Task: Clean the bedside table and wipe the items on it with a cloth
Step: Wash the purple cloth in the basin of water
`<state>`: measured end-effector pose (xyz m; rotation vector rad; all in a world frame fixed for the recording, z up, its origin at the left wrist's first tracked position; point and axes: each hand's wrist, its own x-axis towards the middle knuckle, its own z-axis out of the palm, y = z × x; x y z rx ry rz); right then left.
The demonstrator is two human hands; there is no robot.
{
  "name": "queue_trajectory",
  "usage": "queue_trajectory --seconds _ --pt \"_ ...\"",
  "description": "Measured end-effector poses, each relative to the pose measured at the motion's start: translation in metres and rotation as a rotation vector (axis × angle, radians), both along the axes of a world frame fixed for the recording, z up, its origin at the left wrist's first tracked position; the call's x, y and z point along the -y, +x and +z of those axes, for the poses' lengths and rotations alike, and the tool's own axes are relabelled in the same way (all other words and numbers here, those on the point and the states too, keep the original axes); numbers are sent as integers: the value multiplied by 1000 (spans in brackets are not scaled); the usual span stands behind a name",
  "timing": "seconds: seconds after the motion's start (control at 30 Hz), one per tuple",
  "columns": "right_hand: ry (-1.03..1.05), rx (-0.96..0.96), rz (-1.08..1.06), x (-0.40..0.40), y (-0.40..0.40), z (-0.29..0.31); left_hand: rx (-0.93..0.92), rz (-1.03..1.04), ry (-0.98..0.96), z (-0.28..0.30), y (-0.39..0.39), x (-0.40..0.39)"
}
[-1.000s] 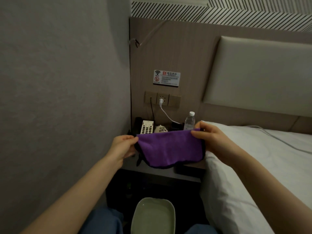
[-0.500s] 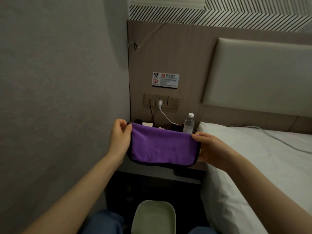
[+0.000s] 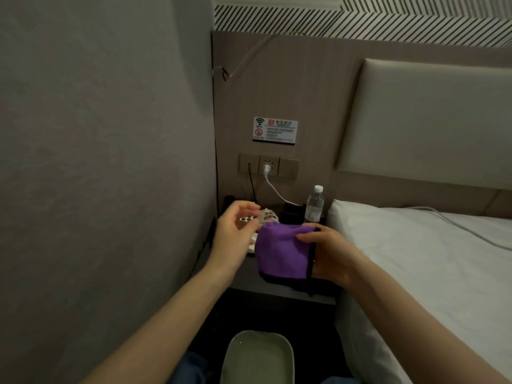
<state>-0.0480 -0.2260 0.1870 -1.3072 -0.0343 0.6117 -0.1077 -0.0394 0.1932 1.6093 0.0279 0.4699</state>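
Observation:
A purple cloth point(image 3: 282, 250) with a dark edge hangs folded over the front of the grey bedside table point(image 3: 277, 291). My right hand point(image 3: 328, 256) grips its right side, thumb on the front. My left hand point(image 3: 235, 231) is off the cloth, just to its left, fingers loosely spread and holding nothing. Behind the hands on the table stand a white phone point(image 3: 248, 219), a small round cream item with dark lettering point(image 3: 268, 216), a dark holder point(image 3: 293, 214) and a clear water bottle point(image 3: 314, 205) with a white cap.
A grey wall stands close on the left. A white cable point(image 3: 274, 191) runs from the wall socket point(image 3: 267, 165) down to the table. The white bed point(image 3: 415, 267) borders the table on the right. A pale green basin point(image 3: 257, 358) sits below, by my knees.
The cloth was stretched wide between both hands. My left hand has let go of it, and the cloth is now folded narrower and held by my right hand alone.

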Motion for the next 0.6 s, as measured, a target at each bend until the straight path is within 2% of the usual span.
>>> queue_trajectory --seconds 0.07,0.13,0.2,0.33,0.43,0.6 --pt "62 33 27 1 2 2 -179 -84 6 -7 4 -11" --pt "119 52 25 -2 4 0 -429 -315 -255 -15 6 -12" --pt "95 37 -28 -10 8 -7 -485 -419 -460 -28 7 -11" --pt "-20 -156 -190 -32 23 -40 -503 -235 -410 -61 13 -14" --pt "-51 -295 -148 -50 34 -76 -578 -96 -396 -85 22 -18" --pt "-159 -265 -91 -91 56 -134 -661 58 -306 -132 39 -37"
